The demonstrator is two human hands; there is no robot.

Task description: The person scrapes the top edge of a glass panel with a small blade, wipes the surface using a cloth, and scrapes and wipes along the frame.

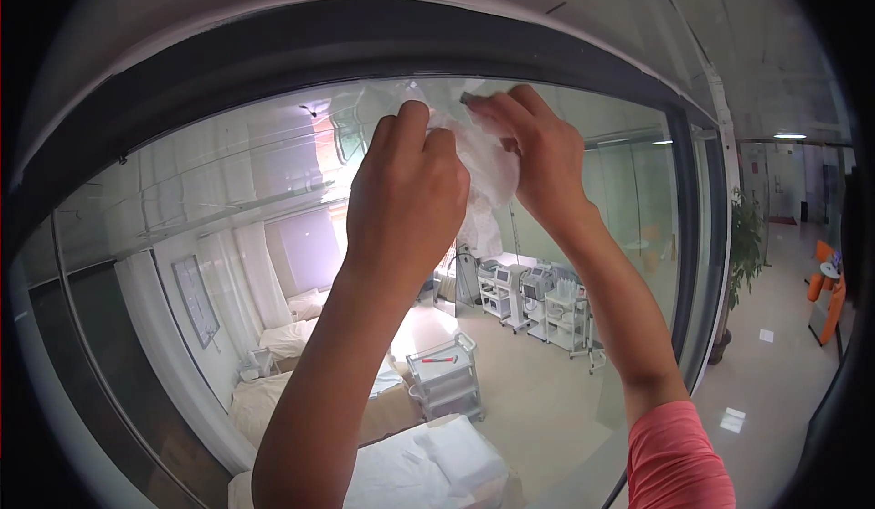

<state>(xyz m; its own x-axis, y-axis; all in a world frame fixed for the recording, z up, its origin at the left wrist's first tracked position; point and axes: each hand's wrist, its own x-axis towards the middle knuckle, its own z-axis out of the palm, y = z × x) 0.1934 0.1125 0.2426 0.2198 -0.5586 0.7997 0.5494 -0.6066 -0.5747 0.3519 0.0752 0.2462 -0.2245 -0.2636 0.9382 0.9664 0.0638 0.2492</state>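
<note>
Both arms reach up to the top of a large glass pane. My left hand is closed, knuckles toward me, with its fingertips hidden at the edge of a crumpled, thin white translucent sheet. The sheet hangs between the two hands, in front of the glass. My right hand is closed too, with thumb and fingers pinched together. A small grey piece shows at its fingertips, near the dark upper frame. The sheet's upper part lies close under that frame.
Through the glass are beds with white covers, a white trolley with a red item on top, and several wheeled machines. To the right, past the frame's upright, a corridor holds a plant and an orange stand.
</note>
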